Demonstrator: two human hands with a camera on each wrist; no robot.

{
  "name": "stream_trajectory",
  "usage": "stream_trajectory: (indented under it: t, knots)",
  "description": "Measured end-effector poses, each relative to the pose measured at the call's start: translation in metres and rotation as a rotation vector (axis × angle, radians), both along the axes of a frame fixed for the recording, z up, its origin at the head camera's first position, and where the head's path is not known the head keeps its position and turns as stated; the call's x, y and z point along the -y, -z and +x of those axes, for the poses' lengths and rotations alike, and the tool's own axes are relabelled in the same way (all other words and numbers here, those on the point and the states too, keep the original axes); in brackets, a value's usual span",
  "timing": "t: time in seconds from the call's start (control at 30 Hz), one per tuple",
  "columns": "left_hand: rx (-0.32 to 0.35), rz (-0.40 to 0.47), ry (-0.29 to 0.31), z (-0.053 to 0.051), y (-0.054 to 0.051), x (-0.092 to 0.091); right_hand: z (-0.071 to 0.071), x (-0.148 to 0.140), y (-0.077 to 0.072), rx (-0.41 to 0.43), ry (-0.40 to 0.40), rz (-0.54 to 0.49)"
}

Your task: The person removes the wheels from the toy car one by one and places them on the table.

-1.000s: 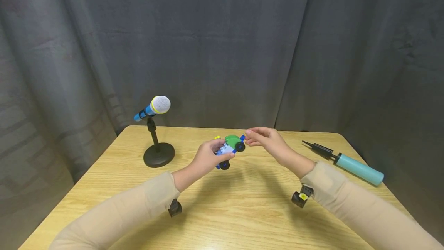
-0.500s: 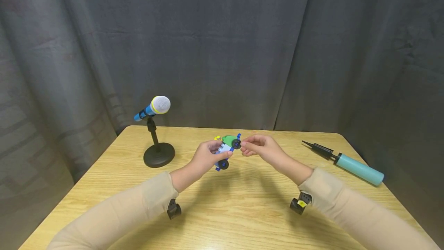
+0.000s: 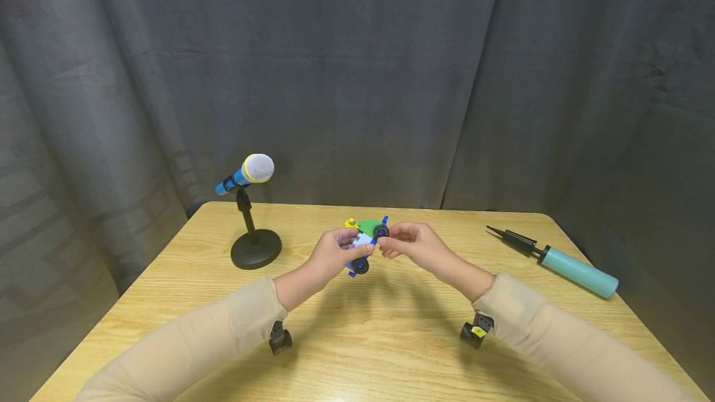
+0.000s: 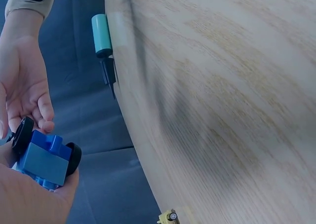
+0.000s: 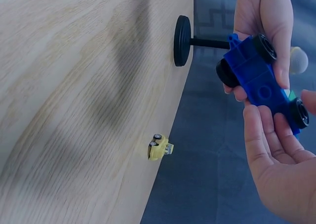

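My left hand point(image 3: 329, 256) grips a toy car point(image 3: 363, 239) built of blue and light blue blocks, with a green top and black wheels. The car is held tilted above the wooden table. From the right, my right hand point(image 3: 416, 242) reaches the car's far end. Its thumb and fingers lie on either side of a black wheel point(image 5: 299, 113), with fingertips against the blue underside. Just beyond the car, a small yellow toy vehicle point(image 5: 159, 147) stands on the table near its far edge. The left wrist view shows the car's blue end point(image 4: 47, 157) between wheels.
A blue and white microphone point(image 3: 259, 169) sits in a black desk stand point(image 3: 256, 249) at the left. On the right lies a teal hand pump point(image 3: 578, 270) with a black nozzle. Grey curtains point(image 3: 335, 79) hang behind the wooden table point(image 3: 357, 352).
My right hand has moved down and left, from the blue piece at the car's end to the wheel. The car has tilted and shifted slightly left in my left hand.
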State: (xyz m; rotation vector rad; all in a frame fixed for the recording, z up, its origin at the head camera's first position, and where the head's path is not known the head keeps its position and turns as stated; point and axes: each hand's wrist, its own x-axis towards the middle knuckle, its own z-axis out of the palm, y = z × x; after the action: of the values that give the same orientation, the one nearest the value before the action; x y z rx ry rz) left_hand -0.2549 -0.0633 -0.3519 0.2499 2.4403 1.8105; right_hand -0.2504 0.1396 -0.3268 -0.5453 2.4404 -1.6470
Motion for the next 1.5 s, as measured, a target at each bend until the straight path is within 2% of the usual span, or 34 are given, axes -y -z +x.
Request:
stream_trajectory:
  t: [0.2,0.63,1.03,1.3,1.5]
  knots:
    - [0.009,0.006,0.003,0.0008,0.0003,0.0001,0.0007,0.0048,0.0001,-0.027,-0.006,-0.011]
    - [-0.025,-0.001,0.007,0.0013,0.003,0.0016,-0.0029,0.009,0.0046,-0.084,-0.007,0.006]
    - [-0.025,0.0,0.026,0.0035,0.0032,0.0007,-0.0037,0.0104,0.0074,-0.259,-0.002,0.077]
    - [-0.084,-0.041,0.056,0.0045,0.0078,0.0002,-0.0023,0.0082,0.0094,-0.368,0.008,0.131]
    - [-0.129,-0.076,0.068,0.006,0.0064,-0.0008,-0.0005,0.008,0.0086,-0.418,0.019,0.139]
